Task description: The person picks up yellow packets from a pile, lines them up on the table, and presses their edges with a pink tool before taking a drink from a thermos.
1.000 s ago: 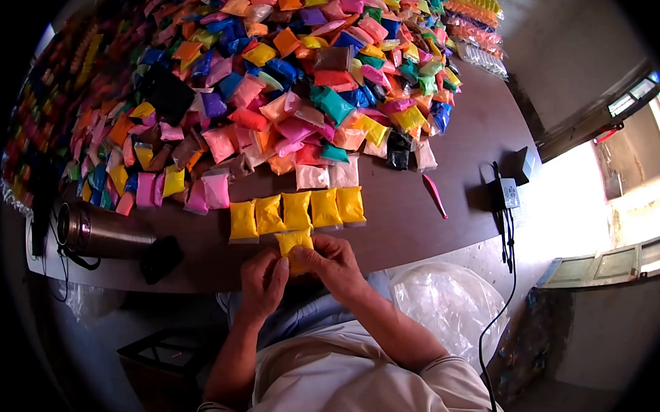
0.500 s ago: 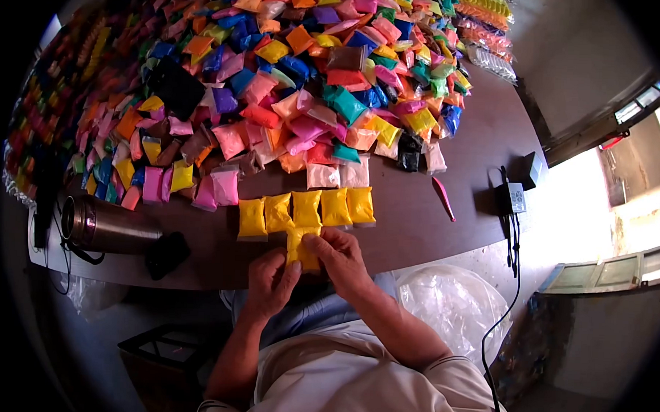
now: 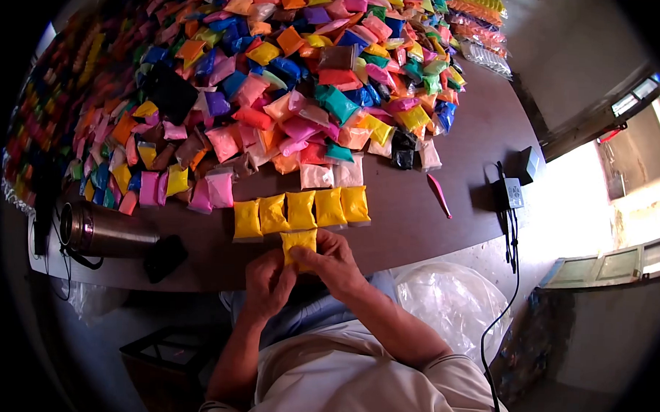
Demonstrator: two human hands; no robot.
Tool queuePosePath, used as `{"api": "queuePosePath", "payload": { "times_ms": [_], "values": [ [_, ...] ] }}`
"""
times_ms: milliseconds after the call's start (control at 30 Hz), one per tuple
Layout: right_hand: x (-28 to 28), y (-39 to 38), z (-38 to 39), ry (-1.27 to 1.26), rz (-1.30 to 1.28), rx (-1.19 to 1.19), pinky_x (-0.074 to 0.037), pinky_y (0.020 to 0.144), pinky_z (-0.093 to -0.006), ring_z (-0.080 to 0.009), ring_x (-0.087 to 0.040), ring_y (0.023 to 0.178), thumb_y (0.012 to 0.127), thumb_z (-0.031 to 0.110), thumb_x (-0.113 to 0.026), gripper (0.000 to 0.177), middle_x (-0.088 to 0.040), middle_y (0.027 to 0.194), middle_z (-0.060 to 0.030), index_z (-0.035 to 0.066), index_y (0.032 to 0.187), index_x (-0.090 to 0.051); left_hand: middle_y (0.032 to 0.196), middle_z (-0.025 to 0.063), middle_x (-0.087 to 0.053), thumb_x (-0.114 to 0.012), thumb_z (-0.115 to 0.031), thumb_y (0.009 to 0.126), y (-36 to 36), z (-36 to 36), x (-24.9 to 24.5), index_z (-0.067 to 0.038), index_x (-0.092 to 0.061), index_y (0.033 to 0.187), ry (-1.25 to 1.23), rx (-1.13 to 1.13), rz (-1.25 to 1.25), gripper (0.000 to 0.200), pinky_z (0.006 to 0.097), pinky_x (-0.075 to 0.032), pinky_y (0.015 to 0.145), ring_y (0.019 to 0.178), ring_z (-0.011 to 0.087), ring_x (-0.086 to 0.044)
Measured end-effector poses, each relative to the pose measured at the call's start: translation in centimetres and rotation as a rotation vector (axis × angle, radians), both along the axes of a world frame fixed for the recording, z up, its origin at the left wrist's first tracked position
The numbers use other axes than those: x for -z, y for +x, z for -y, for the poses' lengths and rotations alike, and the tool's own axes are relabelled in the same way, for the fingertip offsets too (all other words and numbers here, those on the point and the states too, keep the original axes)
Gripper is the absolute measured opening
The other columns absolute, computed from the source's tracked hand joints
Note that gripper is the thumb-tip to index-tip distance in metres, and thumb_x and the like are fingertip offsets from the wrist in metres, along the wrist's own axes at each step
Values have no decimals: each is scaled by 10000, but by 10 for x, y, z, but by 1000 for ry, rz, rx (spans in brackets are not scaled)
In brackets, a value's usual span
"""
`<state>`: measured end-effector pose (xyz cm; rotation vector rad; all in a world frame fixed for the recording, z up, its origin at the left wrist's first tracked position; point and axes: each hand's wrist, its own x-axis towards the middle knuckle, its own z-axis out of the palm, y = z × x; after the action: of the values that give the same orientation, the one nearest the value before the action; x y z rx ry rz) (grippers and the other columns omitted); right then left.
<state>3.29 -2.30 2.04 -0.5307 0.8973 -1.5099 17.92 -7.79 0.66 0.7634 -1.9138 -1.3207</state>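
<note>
Between my two hands is a small yellow packet (image 3: 298, 241), held at the table's near edge. My left hand (image 3: 271, 280) grips its lower left side, fingers curled. My right hand (image 3: 332, 260) has its thumb pressed on the packet's lower front and its fingers behind the right side. Just beyond it lies a row of several yellow packets (image 3: 301, 210), side by side on the dark table (image 3: 402, 230). Two pale pink packets (image 3: 332, 175) lie behind that row.
A large heap of coloured packets (image 3: 296, 125) covers the far side and left of the table. A steel flask (image 3: 111, 229) lies at the left beside a black object (image 3: 164, 258). At right are a pink tool (image 3: 439, 196) and a power adapter (image 3: 512, 193) with cables.
Both hands have shifted slightly, and the right thumb has slid lower on the held packet. That packet's top edge now sits a little below the row instead of overlapping it.
</note>
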Motion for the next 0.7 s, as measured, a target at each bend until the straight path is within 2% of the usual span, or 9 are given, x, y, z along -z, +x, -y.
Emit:
{"api": "queuePosePath", "payload": {
  "times_ms": [67, 200, 267, 333, 433, 500, 600, 633, 700],
  "values": [
    [-3, -1, 0, -21, -5, 4, -494, 739, -231, -75, -589, 825, 887, 126, -637, 215, -636, 946, -13, -7, 1052, -605, 624, 78, -474, -555, -191, 871, 1, 0, 3, -16, -526, 786, -48, 0, 74, 197, 285, -373, 497, 525, 161, -470],
    [-2, 2, 4, 110, 8, 21, -482, 721, -222, -64, -576, 812, 901, 177, -622, 206, -624, 921, 0, 15, 1028, -604, 632, 99, -471, -549, -206, 857, -5, -4, -1, -15, -526, 766, 38, -57, -47, 212, 311, -365, 493, 523, 197, -467],
    [4, 0, 3, 100, 19, 28, -480, 719, -219, -63, -574, 811, 905, 178, -615, 197, -620, 915, 5, 19, 1019, -603, 643, 117, -468, -540, -223, 851, -2, 0, 3, -6, -521, 767, -127, -13, 18, 233, 336, -364, 506, 537, 238, -468],
    [11, -2, 1, 42, 67, -37, -482, 795, -233, -70, -585, 898, 900, 180, -617, 263, -628, 1014, -11, 22, 1108, -587, 648, 123, -471, -540, -228, 847, -2, 1, 3, -2, -516, 765, -136, 16, 20, 241, 346, -369, 516, 550, 257, -474],
    [9, -3, -1, 8, 35, -22, -479, 793, -231, -75, -585, 897, 913, 188, -600, 270, -622, 1023, -19, 22, 1126, -575, 649, 132, -473, -533, -204, 842, -3, -2, 4, 1, -501, 753, -173, 17, 19, 226, 359, -375, 531, 570, 281, -489],
    [8, 1, -3, 13, -69, 67, -475, 805, -233, -96, -590, 900, 916, 189, -601, 269, -613, 1028, -28, 20, 1121, -560, 642, 141, -486, -536, -185, 845, -1, -3, 9, -3, -506, 733, 0, -51, 68, 215, 369, -378, 538, 577, 297, -501],
    [-13, 3, -14, 126, -805, 458, -498, 713, -313, -213, -626, 804, 863, 300, -658, 375, -615, 921, -132, 13, 1068, -528, 635, 147, -501, -544, -174, 845, -2, -4, 13, -2, -517, 714, -48, -75, 97, 217, 373, -386, 552, 582, 308, -508],
    [-16, -3, -17, 124, -813, 461, -498, 713, -313, -213, -626, 804, 863, 300, -658, 375, -615, 921, -132, 13, 1068, -528, 635, 147, -501, -544, -174, 845, -1, -4, 11, -2, -517, 714, -49, -73, 88, 217, 373, -386, 552, 582, 308, -508],
    [-19, -9, -20, 101, -1165, 413, -478, 593, -289, -135, -550, 643, 783, 281, -757, 410, -556, 740, -78, 36, 1024, -533, 636, 153, -512, -556, -176, 841, 0, -3, 6, -4, -526, 702, -71, -67, 171, 223, 381, -391, 558, 589, 317, -516]
  ]
}}
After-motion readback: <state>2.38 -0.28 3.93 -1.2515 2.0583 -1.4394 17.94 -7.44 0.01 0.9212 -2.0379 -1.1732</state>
